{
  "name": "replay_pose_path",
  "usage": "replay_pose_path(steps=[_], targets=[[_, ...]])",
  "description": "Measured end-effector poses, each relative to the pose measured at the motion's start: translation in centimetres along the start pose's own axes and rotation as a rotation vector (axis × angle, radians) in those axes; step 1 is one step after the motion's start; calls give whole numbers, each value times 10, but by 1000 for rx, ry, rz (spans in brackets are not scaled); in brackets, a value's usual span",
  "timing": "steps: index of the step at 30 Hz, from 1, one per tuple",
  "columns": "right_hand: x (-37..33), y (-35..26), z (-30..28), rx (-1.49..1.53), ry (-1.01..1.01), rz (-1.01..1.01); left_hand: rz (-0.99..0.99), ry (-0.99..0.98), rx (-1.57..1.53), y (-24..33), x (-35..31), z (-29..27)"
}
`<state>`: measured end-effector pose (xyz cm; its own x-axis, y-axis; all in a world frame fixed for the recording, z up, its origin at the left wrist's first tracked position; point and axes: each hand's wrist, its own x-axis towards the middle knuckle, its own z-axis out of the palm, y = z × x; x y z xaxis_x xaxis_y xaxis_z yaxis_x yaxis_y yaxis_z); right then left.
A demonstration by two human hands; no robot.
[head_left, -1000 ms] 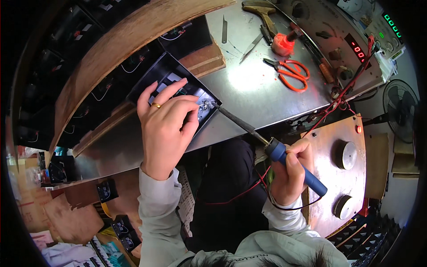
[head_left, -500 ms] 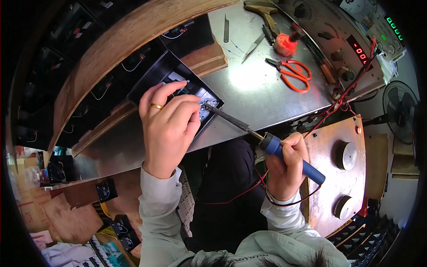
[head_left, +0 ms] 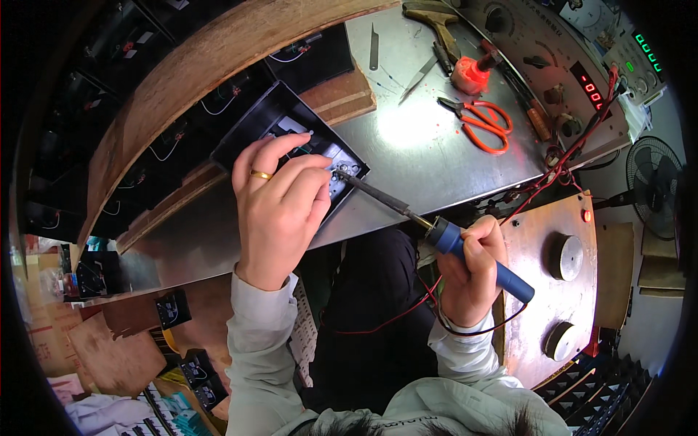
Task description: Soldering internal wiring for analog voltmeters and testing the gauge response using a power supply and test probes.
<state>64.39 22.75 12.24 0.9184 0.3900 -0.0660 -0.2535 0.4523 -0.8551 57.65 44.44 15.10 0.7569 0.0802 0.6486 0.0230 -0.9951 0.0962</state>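
My right hand [head_left: 474, 270] is closed round the blue handle of a soldering iron [head_left: 378, 195]. The iron's tip reaches into an open black box-shaped housing [head_left: 243, 123] on the metal bench and meets a small metal part near the box's right corner. Over the housing, my left hand [head_left: 282, 196], with a gold-coloured ring on one finger, has thumb and index finger pinched together right by the tip. What lies in that pinch is too small to make out; the other fingers are bent over the box's inside and hide part of it.
On the metal bench [head_left: 407, 167] lie orange-handled cutters [head_left: 483, 125], tweezers [head_left: 419, 78], a thin blade [head_left: 374, 49] and a brush [head_left: 436, 25]. A red bottle [head_left: 471, 75] stands by an instrument panel [head_left: 542, 43]. Several black housings fill the wooden shelf at left. A fan [head_left: 653, 185] is at right.
Very little differs. The view has shifted slightly, and both hands stay at the black housing with the iron's tip at nearly the same spot.
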Motion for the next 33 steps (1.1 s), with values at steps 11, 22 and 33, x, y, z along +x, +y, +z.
replay_pose_path(steps=[11, 22, 33], targets=[[-2, -3, -8, -18, 37, 25, 29, -4, -19, -2, -3, 2], [0, -6, -16, 25, 37, -118, 27, 4, -36, -3, -2, 3], [-21, -19, -34, 44, 99, -233, -26, 19, 174, 4, 11, -32]])
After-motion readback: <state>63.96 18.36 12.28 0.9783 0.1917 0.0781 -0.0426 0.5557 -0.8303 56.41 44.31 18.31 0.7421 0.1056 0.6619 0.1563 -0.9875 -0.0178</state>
